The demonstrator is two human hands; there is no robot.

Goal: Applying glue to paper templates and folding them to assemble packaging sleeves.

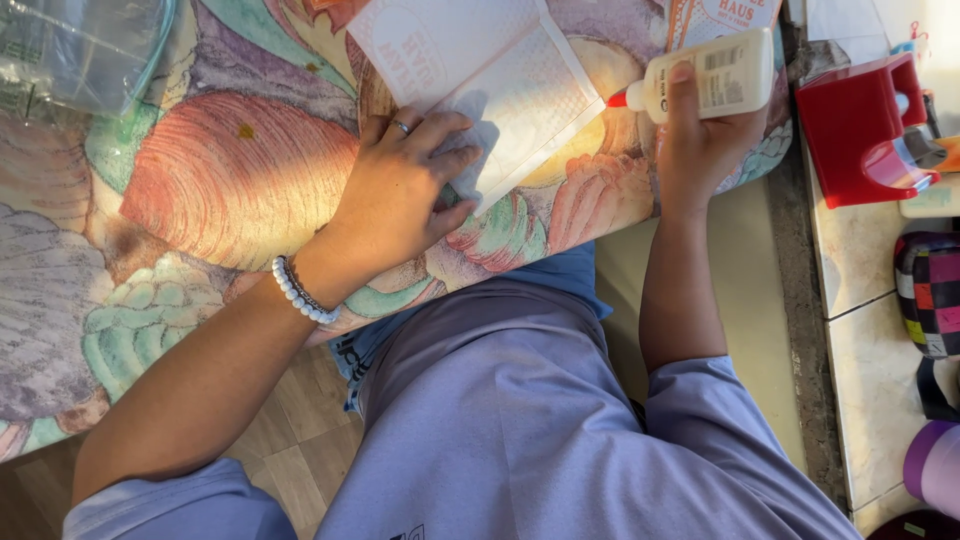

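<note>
Paper point(500, 75) lay on the shell-patterned table point(200, 200), pinned at its near corner under the flat, open left hand point(400, 195); just right of the paper, the right hand point(700, 135) gripped a glue bottle point(710, 75).

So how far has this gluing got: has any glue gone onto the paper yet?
Already done: the white folded paper sheet lies flat on the shell-patterned tabletop, pinned by the left hand. In hand: the right hand holds the white glue bottle with a red tip on its side, nozzle pointing at the sheet's edge. Left: I can't see any glue on the paper, so the gluing itself seems not begun.
</note>
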